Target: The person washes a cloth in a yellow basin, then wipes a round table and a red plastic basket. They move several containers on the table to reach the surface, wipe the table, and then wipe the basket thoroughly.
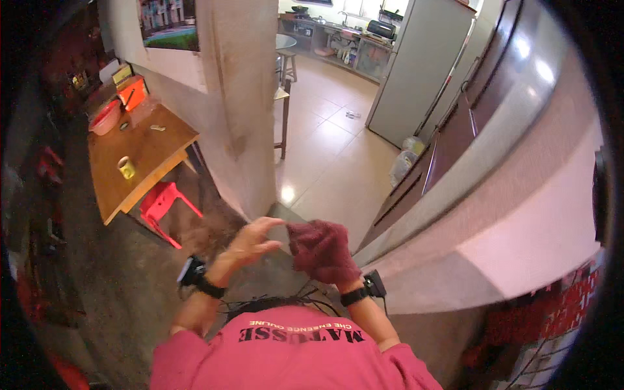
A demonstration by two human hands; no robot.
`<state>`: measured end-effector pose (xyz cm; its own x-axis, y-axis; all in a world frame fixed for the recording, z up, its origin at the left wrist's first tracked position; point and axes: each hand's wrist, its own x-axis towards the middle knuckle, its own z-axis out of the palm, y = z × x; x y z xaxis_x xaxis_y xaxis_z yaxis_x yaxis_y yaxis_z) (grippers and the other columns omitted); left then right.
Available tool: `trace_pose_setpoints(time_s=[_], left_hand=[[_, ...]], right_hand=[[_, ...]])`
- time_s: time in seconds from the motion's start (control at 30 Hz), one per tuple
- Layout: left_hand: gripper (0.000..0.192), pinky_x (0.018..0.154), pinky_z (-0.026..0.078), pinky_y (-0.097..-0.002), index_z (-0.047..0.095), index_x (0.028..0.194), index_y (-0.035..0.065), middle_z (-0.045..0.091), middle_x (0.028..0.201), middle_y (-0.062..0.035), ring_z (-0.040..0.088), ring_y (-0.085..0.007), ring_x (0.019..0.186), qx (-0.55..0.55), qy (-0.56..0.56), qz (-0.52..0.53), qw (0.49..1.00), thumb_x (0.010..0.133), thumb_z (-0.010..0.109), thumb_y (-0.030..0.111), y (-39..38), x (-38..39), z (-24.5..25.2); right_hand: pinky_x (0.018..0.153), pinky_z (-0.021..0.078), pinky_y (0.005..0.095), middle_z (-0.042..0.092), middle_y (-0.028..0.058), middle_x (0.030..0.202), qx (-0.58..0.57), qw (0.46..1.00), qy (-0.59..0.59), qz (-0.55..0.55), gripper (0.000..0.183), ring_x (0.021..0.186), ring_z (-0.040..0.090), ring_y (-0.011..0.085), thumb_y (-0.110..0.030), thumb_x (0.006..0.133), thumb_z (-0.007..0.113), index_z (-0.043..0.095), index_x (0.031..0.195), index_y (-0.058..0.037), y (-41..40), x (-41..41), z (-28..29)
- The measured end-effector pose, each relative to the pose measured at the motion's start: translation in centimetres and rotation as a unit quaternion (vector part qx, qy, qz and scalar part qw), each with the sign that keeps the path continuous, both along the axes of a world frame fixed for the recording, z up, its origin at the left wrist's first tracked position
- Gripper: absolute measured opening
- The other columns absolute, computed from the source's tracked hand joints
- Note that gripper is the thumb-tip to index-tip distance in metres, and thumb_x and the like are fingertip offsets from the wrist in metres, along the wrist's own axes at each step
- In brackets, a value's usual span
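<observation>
A dark red cloth (319, 246) drapes over my right hand (347, 279), hiding the fingers and most of the palm; its folds hang towards the doorway. My left hand (253, 241) is just left of the cloth, thumb and fingers apart, its fingertips close to the cloth's left edge. Whether they touch it is hard to tell. Each wrist bears a black strap with a small dark device on it.
At the left, a wooden table (146, 151) holds a yellow mug (126, 167) and a pink basin (105, 118), with a red plastic stool (161, 204) beside it. A wall edge (243, 97) and a dark door (438, 151) flank the opening. Beyond stands a refrigerator (419, 68).
</observation>
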<state>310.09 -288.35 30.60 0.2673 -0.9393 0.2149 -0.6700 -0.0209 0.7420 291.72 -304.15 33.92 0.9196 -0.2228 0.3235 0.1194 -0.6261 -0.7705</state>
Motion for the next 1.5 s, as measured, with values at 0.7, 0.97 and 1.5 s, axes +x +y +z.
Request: trace_pose_setpoints(time_s=[0.7,0.97,1.5], left_hand=[[0.062,0.095,0.045,-0.0373,0.045,0.14,0.0127,0.06,0.126,-0.0103,0.058,-0.0216,0.114,-0.029,0.153,-0.045,0.987,0.083,0.071,0.016,-50.8,33.0,7.5],[0.057,0.092,0.047,-0.0349,0.05,0.135,0.0102,0.06,0.124,-0.0092,0.058,-0.0203,0.112,0.0,0.11,0.056,0.992,0.083,0.071,0.013,-66.2,43.1,3.5],[0.039,0.084,0.05,-0.0319,0.061,0.121,0.007,0.067,0.11,-0.0081,0.064,-0.019,0.1,-0.169,0.097,0.322,0.926,0.083,0.069,0.012,-91.5,65.8,4.1]], right_hand=[[0.088,0.0512,0.0403,0.055,0.0107,0.127,0.361,0.879,-0.032,-0.309,0.047,0.111,0.057,0.0261,-0.028,0.089,0.054,0.046,0.131,-0.0089,-46.5,23.0,-0.7],[0.089,0.0503,0.0404,0.056,0.0101,0.123,-0.006,0.882,0.073,-0.466,0.046,0.11,0.057,0.0262,-0.027,0.085,0.056,0.048,0.127,-0.0096,-63.9,26.0,-3.6],[0.089,0.0484,0.0404,0.058,0.0089,0.115,-0.086,0.97,0.027,-0.224,0.045,0.107,0.057,0.0263,-0.025,0.076,0.061,0.053,0.118,-0.0111,-102.6,59.2,-0.5]])
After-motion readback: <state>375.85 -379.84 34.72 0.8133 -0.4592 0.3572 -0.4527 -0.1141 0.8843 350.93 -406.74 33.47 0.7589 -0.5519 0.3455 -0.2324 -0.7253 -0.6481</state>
